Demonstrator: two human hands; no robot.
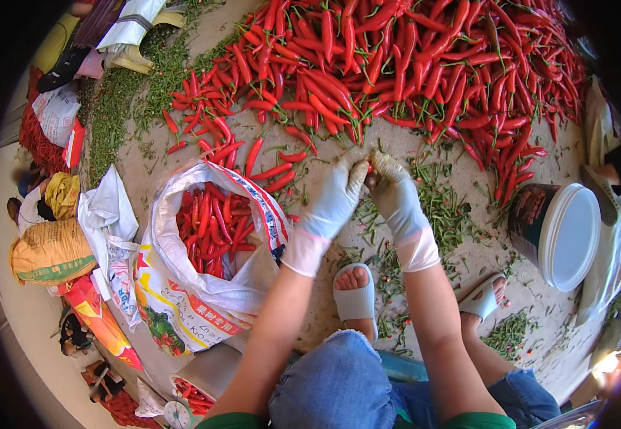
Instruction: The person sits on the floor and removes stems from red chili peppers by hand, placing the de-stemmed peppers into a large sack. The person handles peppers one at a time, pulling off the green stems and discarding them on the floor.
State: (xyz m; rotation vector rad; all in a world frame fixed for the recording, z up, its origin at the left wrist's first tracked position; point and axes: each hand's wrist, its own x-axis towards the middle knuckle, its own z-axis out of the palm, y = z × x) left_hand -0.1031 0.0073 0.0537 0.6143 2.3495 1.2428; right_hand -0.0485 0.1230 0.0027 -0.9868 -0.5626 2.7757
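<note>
My left hand (336,193) and my right hand (396,190), both in pale, soiled gloves, meet fingertip to fingertip in front of me. A small red bit of a chili pepper (370,168) shows where their fingers close together; the rest of it is hidden. Just beyond my hands rises a large heap of red chili peppers (396,69) with green stems. Left of my left forearm stands an open woven sack (203,300), printed with writing, its rim rolled outward. Red chili peppers (211,228) lie inside it. Picked green stems (439,204) litter the floor beside my right hand.
A lidded bucket (568,236) lies tipped on its side at the right, near another person's foot (605,174). More sacks (56,249) line the left. A dial scale (177,414) sits lower left. Stems (123,102) cover the floor at upper left. My sandalled foot (354,297) is below my hands.
</note>
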